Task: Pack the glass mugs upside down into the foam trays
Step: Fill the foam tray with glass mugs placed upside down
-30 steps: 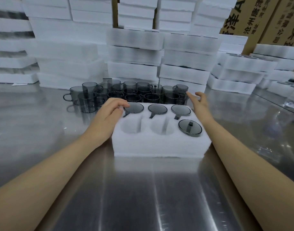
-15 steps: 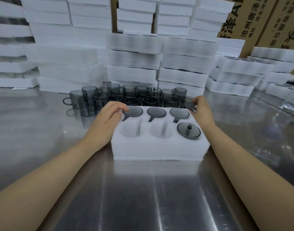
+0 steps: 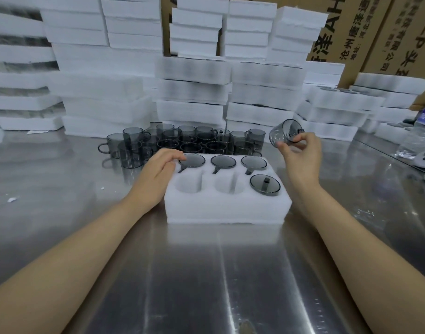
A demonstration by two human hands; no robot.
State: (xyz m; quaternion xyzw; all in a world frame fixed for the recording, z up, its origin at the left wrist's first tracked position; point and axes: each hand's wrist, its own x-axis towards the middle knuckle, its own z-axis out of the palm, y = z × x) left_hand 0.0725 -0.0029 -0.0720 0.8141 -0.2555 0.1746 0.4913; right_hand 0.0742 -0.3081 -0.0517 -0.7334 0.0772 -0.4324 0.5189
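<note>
Pinching a smoky grey glass mug [image 3: 285,133] aloft in the curled fingers of the right hand [image 3: 300,156], just past the far right corner of the white foam tray [image 3: 228,209], tipped on its side, axis running lower left to upper right, one round end facing the camera. Resting the left hand [image 3: 158,175], fingers loosely bent and gripping nothing, on the tray's far left corner beside four upside-down mugs [image 3: 223,162]. All on a shiny steel table [image 3: 206,273], upright grey mugs [image 3: 182,141] huddled right behind the tray, stacked foam trays [image 3: 192,92] walling off the back, printed cardboard boxes [image 3: 399,32] beyond.
</note>
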